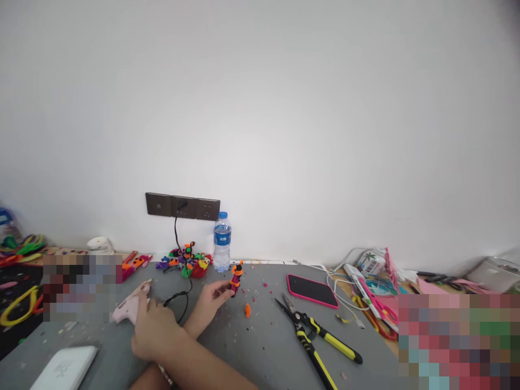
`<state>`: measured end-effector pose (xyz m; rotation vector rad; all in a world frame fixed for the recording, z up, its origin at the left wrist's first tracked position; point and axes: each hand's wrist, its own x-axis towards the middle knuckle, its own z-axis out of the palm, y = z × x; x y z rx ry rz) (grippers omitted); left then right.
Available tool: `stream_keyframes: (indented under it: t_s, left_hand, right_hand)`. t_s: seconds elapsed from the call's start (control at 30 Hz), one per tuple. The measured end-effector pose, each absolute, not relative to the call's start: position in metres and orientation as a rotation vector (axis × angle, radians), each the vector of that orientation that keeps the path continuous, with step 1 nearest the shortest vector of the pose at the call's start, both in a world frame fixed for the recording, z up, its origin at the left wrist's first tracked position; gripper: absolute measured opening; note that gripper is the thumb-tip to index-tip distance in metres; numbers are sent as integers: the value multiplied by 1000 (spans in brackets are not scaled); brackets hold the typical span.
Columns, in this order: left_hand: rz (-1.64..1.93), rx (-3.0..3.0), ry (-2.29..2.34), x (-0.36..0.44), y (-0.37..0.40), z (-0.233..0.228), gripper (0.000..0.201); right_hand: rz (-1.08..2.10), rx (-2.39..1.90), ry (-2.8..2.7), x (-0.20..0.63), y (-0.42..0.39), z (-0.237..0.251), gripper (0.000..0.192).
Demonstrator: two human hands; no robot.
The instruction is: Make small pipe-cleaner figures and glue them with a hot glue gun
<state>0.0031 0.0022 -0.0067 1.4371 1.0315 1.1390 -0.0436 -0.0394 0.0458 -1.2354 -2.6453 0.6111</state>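
My arms are crossed low over the grey table (pixel 260 346). My right hand (pixel 152 327) reaches over to the left and grips a pale pink glue gun (pixel 129 306) that rests on the table; its black cord (pixel 181 295) runs up to the wall socket strip (pixel 182 206). My left hand (pixel 211 300) passes under the right forearm and pinches a small orange, black and purple pipe-cleaner figure (pixel 236 276), held upright on the table. An orange scrap (pixel 247 310) lies just right of that hand.
Yellow-handled cutters (pixel 320 338) and a pink-cased phone (pixel 312 290) lie to the right. A water bottle (pixel 222 241) and a heap of pipe-cleaner figures (pixel 189 262) stand by the wall. White cables, pink scissors (pixel 379 306), a white box (pixel 67 367).
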Motion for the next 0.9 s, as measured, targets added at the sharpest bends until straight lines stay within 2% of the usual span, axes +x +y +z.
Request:
stream_keyframes:
  t_s: [0.07,0.17,0.27,0.3,0.4,0.5,0.6,0.77,0.9]
  left_hand:
    - [1124,1420,1014,4,1,-6,38]
    - [1107,1382,989,6,0,-5,40]
    - [1105,1335,974,8,-1,-3,41]
    - [1108,1319,974,9,-1,-2,42]
    - [1124,1271,988,11,-2,1,43]
    - [1142,1241,1014,11,-2,4,44]
    - [1149,1237,1031,11,-1,6,44]
    - [1116,1251,1033,10,-1,7,47]
    - [1079,1246,1029,10,-2,7,50]
  right_hand:
    - [563,-1177,-2617,-36,-45,51,88]
    - [513,-1052,-2613,-7,-61,64,66]
    - [692,-526,-2627,39,-79,72,66]
    - [777,-405,-2607,56,-85,72,59]
    - [898,-359,-2545,104,-97,65,20]
    - [821,-527,-2411,148,-97,57,11]
    - [622,-942,-2223,187,-86,54,20]
    - [317,-1181,-2392,227,-59,44,43]
    - [304,-1218,-2480,229,-48,28,41]
